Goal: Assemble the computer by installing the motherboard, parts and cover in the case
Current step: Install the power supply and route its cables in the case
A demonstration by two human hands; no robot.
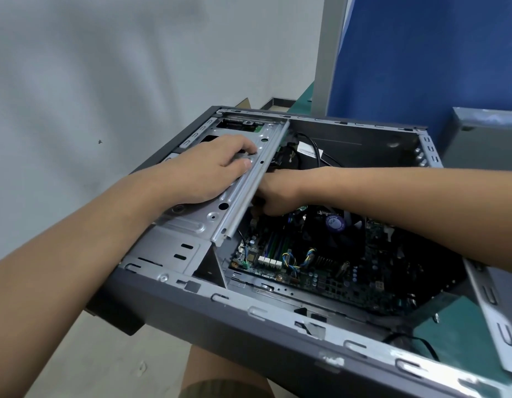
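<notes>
Inside the case [174,317] holding the motherboard [323,278], left hand [211,170] lies flat on drive cage [204,218]; right hand [275,193] beneath, grip unseen.

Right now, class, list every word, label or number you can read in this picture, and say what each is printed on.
"Dual DDR3 1600": white print, upside down, on the near edge of the motherboard.
Purple fan sticker: print too blurred to read.
White cable label: too blurred to read.
</notes>
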